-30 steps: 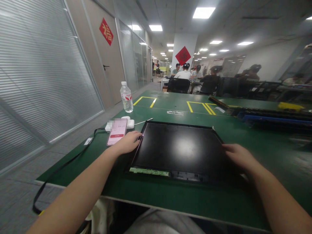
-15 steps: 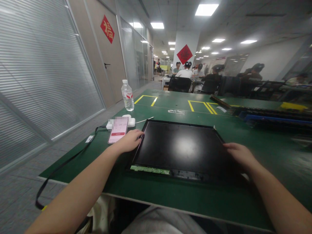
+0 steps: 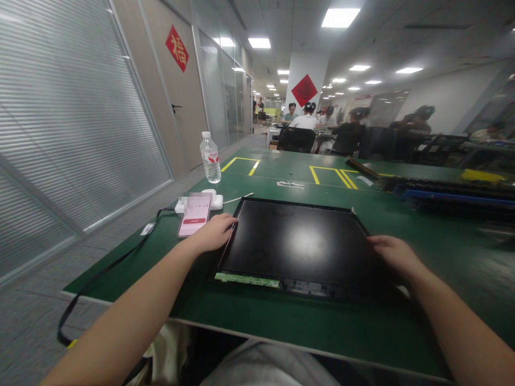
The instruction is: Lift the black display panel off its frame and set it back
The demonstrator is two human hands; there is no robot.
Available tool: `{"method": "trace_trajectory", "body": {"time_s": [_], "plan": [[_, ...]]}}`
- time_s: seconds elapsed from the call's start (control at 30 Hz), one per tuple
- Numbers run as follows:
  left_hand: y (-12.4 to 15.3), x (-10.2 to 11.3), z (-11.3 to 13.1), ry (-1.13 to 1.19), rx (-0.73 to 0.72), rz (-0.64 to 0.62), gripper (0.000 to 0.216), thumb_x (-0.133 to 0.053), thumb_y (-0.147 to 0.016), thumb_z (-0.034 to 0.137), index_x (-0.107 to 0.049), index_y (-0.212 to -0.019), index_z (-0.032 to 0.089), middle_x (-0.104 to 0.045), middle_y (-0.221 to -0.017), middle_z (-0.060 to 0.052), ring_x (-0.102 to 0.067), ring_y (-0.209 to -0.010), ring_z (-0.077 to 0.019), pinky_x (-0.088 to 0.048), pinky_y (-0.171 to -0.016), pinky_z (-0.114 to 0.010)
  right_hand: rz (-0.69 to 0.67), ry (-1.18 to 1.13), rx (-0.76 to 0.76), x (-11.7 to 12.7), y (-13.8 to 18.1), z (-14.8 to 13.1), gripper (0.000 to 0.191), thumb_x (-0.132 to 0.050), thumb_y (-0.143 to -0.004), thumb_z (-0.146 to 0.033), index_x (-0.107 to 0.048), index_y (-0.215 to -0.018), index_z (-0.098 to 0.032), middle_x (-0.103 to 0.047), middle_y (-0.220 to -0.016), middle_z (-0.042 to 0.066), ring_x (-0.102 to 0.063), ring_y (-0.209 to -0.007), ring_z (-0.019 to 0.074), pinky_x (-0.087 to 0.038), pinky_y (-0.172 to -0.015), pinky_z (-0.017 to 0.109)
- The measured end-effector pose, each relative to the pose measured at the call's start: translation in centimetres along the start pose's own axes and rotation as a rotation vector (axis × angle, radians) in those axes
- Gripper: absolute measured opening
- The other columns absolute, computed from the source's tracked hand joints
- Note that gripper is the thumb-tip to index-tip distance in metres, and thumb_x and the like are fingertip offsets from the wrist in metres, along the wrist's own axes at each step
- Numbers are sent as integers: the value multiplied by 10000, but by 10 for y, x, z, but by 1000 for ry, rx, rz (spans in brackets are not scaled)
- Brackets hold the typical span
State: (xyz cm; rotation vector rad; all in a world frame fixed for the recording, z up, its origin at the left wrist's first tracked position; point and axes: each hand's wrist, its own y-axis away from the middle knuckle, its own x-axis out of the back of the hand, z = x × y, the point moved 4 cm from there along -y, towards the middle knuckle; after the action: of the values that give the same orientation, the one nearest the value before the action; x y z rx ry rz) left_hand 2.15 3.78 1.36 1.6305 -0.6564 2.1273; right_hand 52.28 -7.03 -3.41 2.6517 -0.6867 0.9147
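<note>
- Black cable [image 3: 112, 265]: trails from the far left of the green table [image 3: 281, 321] over its left edge and hangs down towards the floor
- Phone [image 3: 194, 215]: lies flat with its screen lit, just left of the left hand; a white charger block [image 3: 217, 201] sits at its far end
- Water bottle [image 3: 210, 158]: stands upright, capped, further back on the left
- Left hand [image 3: 213, 233]: palm down, fingers loosely curved and touching the left edge of the panel, not closed around it
- Black display panel [image 3: 300, 241]: lies flat in the near middle of the table, between both hands; a green circuit strip [image 3: 246, 279] shows along its near edge
- Right hand [image 3: 396, 254]: laid flat and open on the panel's right edge, clasping nothing
- Yellow floor-style markings [image 3: 330, 176]: on the table's far side
- Stacked flat parts [image 3: 442, 187]: far right, well apart from the hands
</note>
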Motion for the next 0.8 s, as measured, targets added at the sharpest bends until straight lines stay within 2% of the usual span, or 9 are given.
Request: {"method": "trace_trajectory", "body": {"time_s": [0.17,0.33,0.47,0.8], "plan": [[0,0,0,16,-2,2,435,-431,-870,229,-650,-1235,138,-634,-1258,-151,-581,-1176,-281,-436,-1055,-425,-4,1,74,-1,-4,4,376,-558,-680,-169,-757,-999,-174,-755,-866,96,-706,-774,251,-550,-738,346],[0,1,1,2,10,-6,438,-419,-879,241,-643,-1241,137,-624,-1274,-150,-570,-1198,-285,-428,-1063,-423,-18,2,7,-2,-1,1,411,-544,-675,-155,-753,-1029,-151,-754,-901,113,-708,-817,262,-548,-773,356],[1,2,2,11,22,-21,452,-414,-879,236,-625,-1258,113,-610,-1295,-167,-556,-1218,-295,-413,-1075,-425,5,55,10,0,5,-8,423,-535,-687,-160,-751,-1051,-152,-751,-959,111,-706,-846,259,-542,-790,351],[0,-2,-3,41,25,-18,453,-427,-868,255,-609,-1270,151,-619,-1293,-144,-550,-1226,-297,-417,-1066,-442,37,137,103,1,9,-13,309,-574,-734,-242,-756,-977,-186,-753,-907,81,-697,-809,230,-526,-715,304]]}}
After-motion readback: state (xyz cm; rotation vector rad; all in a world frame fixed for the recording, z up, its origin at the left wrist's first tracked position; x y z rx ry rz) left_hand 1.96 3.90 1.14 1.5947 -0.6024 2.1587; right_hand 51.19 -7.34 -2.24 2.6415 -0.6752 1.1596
